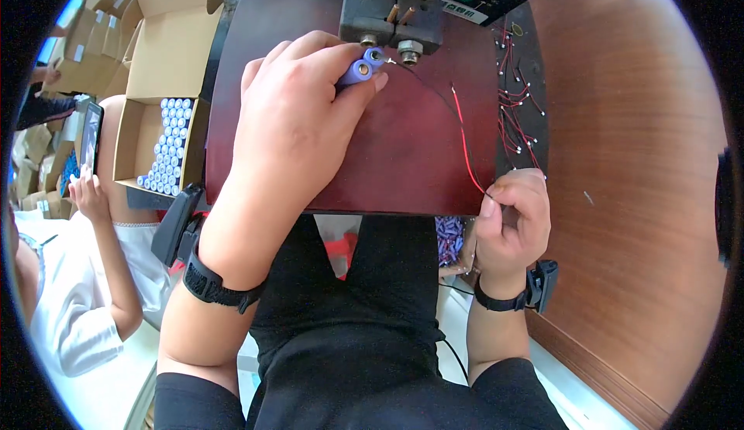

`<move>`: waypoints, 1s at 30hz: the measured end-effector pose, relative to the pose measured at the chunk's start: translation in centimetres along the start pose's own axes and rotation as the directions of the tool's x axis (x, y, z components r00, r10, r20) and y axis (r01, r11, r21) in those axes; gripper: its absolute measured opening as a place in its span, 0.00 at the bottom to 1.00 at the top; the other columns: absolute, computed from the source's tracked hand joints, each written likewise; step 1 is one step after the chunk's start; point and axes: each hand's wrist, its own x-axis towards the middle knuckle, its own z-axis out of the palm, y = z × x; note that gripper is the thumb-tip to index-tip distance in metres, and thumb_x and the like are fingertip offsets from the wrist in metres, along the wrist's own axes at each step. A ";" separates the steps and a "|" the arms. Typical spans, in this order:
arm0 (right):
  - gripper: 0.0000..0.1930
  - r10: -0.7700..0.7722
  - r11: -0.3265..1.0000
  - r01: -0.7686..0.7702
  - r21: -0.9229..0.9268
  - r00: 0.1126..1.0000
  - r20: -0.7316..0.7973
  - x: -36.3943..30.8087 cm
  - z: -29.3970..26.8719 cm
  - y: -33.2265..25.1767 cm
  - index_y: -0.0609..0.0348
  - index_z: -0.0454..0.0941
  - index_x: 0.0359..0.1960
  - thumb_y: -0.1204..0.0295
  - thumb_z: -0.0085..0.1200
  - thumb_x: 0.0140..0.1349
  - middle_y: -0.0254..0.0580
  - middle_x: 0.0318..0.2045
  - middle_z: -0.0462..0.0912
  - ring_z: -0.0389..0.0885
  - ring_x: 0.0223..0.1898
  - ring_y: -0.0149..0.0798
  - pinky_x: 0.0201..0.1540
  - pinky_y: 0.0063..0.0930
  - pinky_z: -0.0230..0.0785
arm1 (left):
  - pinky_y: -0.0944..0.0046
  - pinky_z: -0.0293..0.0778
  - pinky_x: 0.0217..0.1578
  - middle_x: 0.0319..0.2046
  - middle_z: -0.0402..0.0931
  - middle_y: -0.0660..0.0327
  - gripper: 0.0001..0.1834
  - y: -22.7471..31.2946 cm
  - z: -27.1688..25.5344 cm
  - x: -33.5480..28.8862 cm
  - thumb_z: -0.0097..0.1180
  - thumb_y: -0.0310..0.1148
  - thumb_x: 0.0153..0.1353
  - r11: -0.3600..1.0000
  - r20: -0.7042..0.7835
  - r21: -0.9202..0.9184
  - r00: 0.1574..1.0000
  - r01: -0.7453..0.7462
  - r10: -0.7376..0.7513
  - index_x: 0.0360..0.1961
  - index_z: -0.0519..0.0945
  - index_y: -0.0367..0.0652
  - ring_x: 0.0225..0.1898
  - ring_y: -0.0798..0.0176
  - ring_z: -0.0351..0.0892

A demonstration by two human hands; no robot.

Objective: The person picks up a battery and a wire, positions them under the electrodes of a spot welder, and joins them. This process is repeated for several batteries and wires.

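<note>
My left hand [291,108] is closed round a pair of purple battery cells [358,72], their round ends pointing away from me. They sit just under the metal electrode head [391,11] of a bench machine, close to its two tips; whether they touch I cannot tell. A thin black wire [426,83] runs from a small silvery tab at the cells' ends toward the right. My right hand [515,217] pinches it together with a red wire [463,131], whose far end lies loose over the dark red board [418,166].
Left of the board stands an open cardboard box [136,147] with rows of cells. Several red and black wires [515,108] lie on a dark strip at right, beside a wooden panel [628,158]. A box of purple cells [449,240] is below. At left, another person [85,290] holds a phone.
</note>
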 end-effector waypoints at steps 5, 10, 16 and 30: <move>0.14 -0.009 1.000 0.009 -0.002 1.000 -0.016 -0.1 0.5 0.2 0.57 0.75 0.38 0.84 0.61 0.50 0.41 0.31 0.81 0.78 0.31 0.43 0.38 0.36 0.71 | 0.52 0.69 0.37 0.30 0.75 0.50 0.15 -0.2 0.4 0.1 0.67 0.37 0.60 0.999 -0.060 -0.028 0.998 -0.034 0.032 0.34 0.83 0.33 0.35 0.44 0.76; 0.15 -0.017 1.000 0.017 -0.013 1.000 -0.009 -0.1 0.8 0.5 0.58 0.75 0.38 0.84 0.61 0.49 0.41 0.31 0.80 0.78 0.31 0.44 0.37 0.36 0.71 | 0.51 0.69 0.50 0.41 0.82 0.58 0.14 0.1 0.1 0.1 0.64 0.40 0.62 0.998 0.018 0.051 0.999 0.041 -0.042 0.42 0.88 0.42 0.48 0.49 0.80; 0.15 -0.021 1.000 0.021 -0.008 1.000 0.011 0.1 0.9 0.5 0.58 0.75 0.39 0.84 0.61 0.49 0.42 0.30 0.80 0.78 0.31 0.44 0.36 0.36 0.72 | 0.52 0.71 0.37 0.31 0.76 0.48 0.15 -0.4 0.8 0.4 0.67 0.37 0.59 0.997 -0.099 -0.030 0.993 -0.071 0.068 0.33 0.82 0.32 0.36 0.41 0.77; 0.14 0.002 1.000 -0.002 0.025 1.000 -0.003 -0.1 1.1 0.6 0.59 0.76 0.37 0.85 0.61 0.49 0.42 0.30 0.81 0.79 0.32 0.44 0.38 0.36 0.72 | 0.53 0.70 0.36 0.30 0.76 0.49 0.16 -0.2 0.9 0.2 0.67 0.38 0.60 0.999 -0.080 -0.033 0.996 -0.031 0.029 0.33 0.82 0.32 0.34 0.44 0.77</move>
